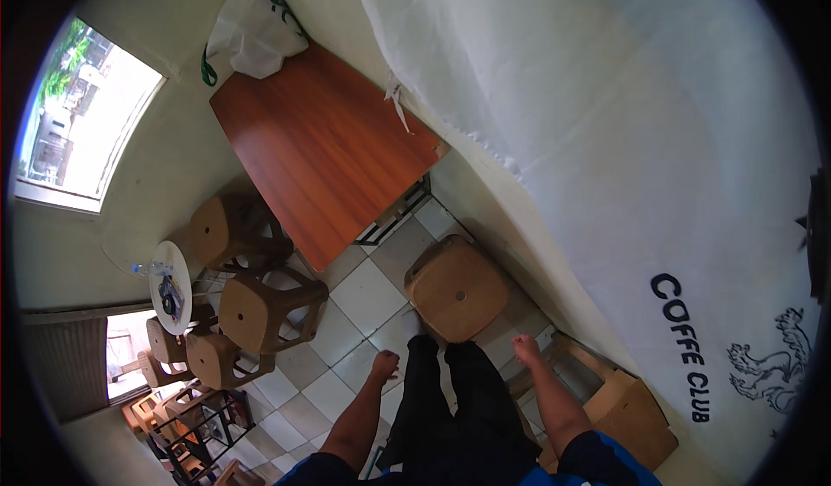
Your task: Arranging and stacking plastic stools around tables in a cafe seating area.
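My left hand (pixel 385 366) hangs over the tiled floor, left of my legs, with its fingers curled in and nothing seen in them. My right hand (pixel 525 349) is closed into a fist at the right, also with no object showing. Just ahead of my feet stands a brown plastic stool (pixel 459 289), nearest to the right hand but apart from it. Beyond it, a reddish-brown wooden table (pixel 325 153) runs toward the far wall. A white bag with green handles (pixel 256 32) rests on the table's far end.
A white cloth banner (pixel 589 140) with dark lettering and a drawing covers the right wall. Several brown stools (pixel 267 315) stand at the left, around a small round white table (pixel 177 308) holding a bottle. A cardboard box (pixel 630 421) sits behind my right arm. A window (pixel 91 109) is upper left.
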{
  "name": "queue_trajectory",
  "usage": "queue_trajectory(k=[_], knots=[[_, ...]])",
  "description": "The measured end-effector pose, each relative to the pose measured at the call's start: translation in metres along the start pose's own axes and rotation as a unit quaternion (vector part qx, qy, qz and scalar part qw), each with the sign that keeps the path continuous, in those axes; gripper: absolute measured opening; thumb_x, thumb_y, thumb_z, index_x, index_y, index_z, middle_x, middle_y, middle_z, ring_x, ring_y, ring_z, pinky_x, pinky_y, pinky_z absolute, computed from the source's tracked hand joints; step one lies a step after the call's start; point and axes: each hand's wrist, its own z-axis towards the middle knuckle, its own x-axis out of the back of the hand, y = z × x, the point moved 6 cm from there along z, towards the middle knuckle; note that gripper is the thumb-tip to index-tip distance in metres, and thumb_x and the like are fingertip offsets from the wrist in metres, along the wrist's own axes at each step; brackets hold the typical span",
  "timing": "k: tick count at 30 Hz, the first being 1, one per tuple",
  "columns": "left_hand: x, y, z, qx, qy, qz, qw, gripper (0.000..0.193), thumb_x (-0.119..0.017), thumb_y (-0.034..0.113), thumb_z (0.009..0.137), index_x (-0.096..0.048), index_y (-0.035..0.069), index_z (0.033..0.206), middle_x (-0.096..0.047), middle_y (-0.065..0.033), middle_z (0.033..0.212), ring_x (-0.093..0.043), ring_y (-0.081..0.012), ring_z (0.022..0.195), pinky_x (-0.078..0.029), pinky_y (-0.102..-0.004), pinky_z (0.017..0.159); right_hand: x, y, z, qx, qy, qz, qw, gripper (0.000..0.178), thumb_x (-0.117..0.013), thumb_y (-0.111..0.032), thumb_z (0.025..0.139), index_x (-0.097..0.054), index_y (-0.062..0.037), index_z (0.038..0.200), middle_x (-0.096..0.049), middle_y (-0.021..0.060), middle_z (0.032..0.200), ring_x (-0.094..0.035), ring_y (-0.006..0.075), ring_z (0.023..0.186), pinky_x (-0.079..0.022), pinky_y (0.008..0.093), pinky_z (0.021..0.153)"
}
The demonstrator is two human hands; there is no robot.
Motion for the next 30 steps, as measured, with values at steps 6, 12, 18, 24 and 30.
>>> queue_trajectory(k=[6,12,18,24,30], knots=[[0.016,0.105,0.062,-0.302,0.242,0.17,0.906,0.021,-0.05,0.018,0.07,-0.054,-0.002,0.076,-0.058,-0.0189,0.075,-0.056,-0.0328,0.073,-0.044,-0.0375,0.067,-0.047,-0.003,0.024,-0.085,-0.011,0.102,0.991,0.03,-0.045,-0.032,0.082,-0.05,-0.0058,0.095,-0.056,0.0073,0.073,-0.051,0.0157,0.047,-0.041,0.0296,0.038],[-0.012,0.21,0.099,-0.394,0.169,0.18,0.886,0.024,-0.048,0.02,0.073,-0.054,-0.003,0.077,-0.057,-0.0203,0.075,-0.055,-0.0349,0.072,-0.043,-0.0392,0.066,-0.093,-0.017,0.047,-0.217,0.002,0.385,0.897,0.063,-0.026,-0.058,0.08,-0.034,-0.0094,0.118,-0.048,0.0119,0.105,-0.051,0.0228,0.082,-0.045,0.0396,0.061],[-0.049,0.246,0.144,-0.375,0.07,0.235,0.894,0.042,-0.037,0.034,0.081,-0.056,-0.002,0.086,-0.056,-0.022,0.087,-0.052,-0.0353,0.086,-0.039,-0.0385,0.076,-0.11,-0.032,0.069,-0.214,-0.002,0.587,0.781,0.074,-0.02,-0.063,0.077,-0.028,-0.0069,0.123,-0.035,0.0122,0.12,-0.039,0.03,0.104,-0.034,0.0489,0.083],[-0.072,0.244,0.176,-0.279,-0.014,0.288,0.916,0.059,-0.028,0.049,0.082,-0.053,-0.001,0.1,-0.055,-0.0206,0.095,-0.051,-0.0314,0.094,-0.037,-0.035,0.082,-0.114,-0.013,0.089,-0.257,-0.033,0.627,0.734,0.075,-0.017,-0.066,0.076,-0.025,-0.0112,0.126,-0.028,0.0088,0.128,-0.033,0.0266,0.111,-0.025,0.0479,0.09],[-0.071,0.246,0.193,-0.245,-0.041,0.256,0.934,0.058,-0.031,0.05,0.082,-0.054,0.0,0.097,-0.058,-0.0169,0.088,-0.053,-0.0262,0.085,-0.039,-0.0337,0.076,-0.122,-0.033,0.102,-0.195,-0.091,0.705,0.675,0.064,-0.022,-0.058,0.079,-0.032,-0.0123,0.123,-0.036,0.0047,0.124,-0.033,0.0247,0.115,-0.029,0.0435,0.091]])
